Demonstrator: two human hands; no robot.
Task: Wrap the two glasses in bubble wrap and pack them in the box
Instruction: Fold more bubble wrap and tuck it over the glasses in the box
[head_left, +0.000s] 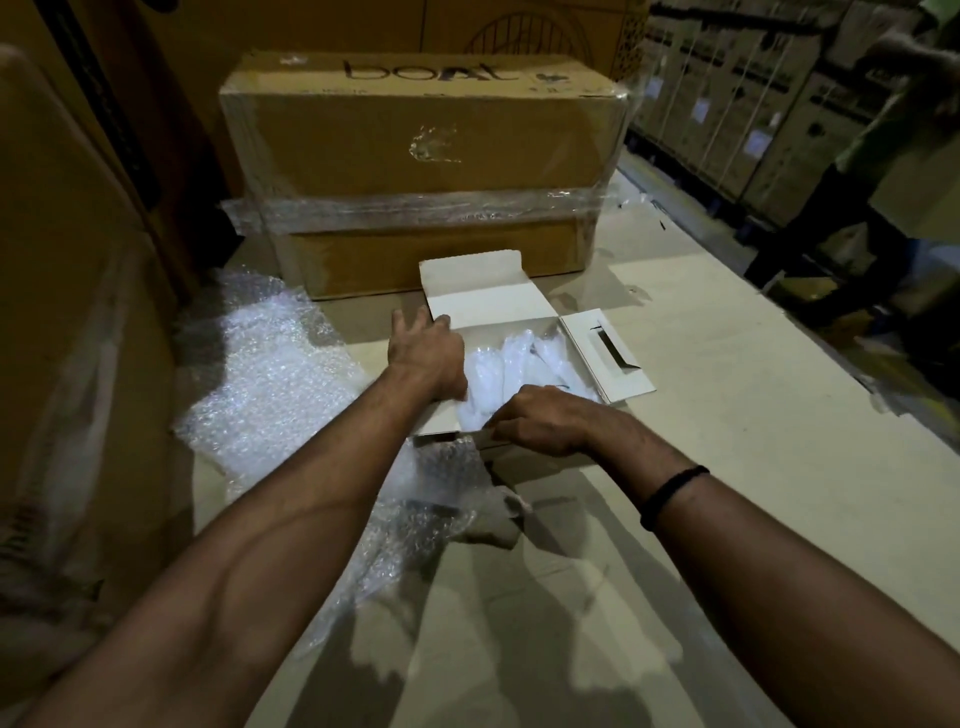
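Between your hands, the wrapped glasses lie inside the open box, long axis slanting far-right; your left hand rests straight-fingered on its left wall, your right hand, nearest, curls its fingers, hold unclear.

White box open on surface, wrapped bundles inside. Left hand flat on its 9 o'clock edge. Right hand fingers curl on 6 o'clock edge. Loose bubble wrap at 9, brown carton at 12.
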